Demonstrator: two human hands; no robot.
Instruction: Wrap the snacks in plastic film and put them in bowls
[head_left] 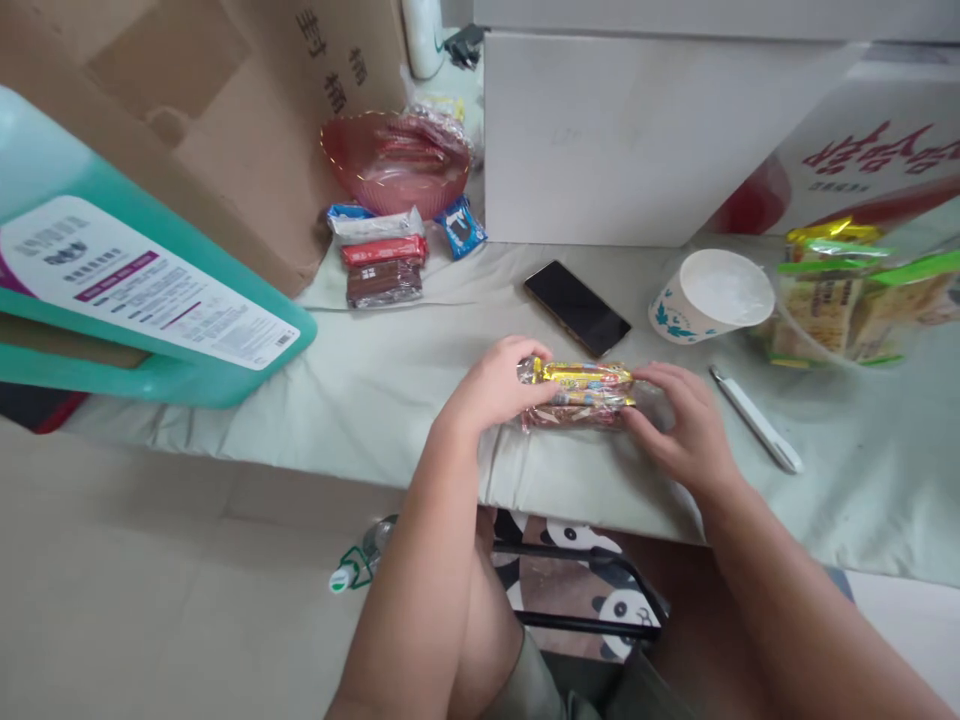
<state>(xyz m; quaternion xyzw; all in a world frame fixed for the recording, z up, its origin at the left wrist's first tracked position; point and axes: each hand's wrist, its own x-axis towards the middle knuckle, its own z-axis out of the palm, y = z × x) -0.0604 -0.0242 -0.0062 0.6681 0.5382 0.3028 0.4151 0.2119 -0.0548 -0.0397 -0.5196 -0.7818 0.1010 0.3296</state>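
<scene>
A clear plastic bag of wrapped snack bars, yellow and dark red, lies near the front edge of the cloth-covered table. My left hand grips its left end, thumb on top of the bars. At the other end, the thumb and fingers of my right hand close on the bag. Just behind the bag lies a black phone. To the right of my right hand is a white utility knife.
A paper cup and snack bags stand right. Wrapped snacks lie before a pink glass bowl. A big jug of green liquid and a cardboard box are left; a white box stands behind. A bottle is on the floor.
</scene>
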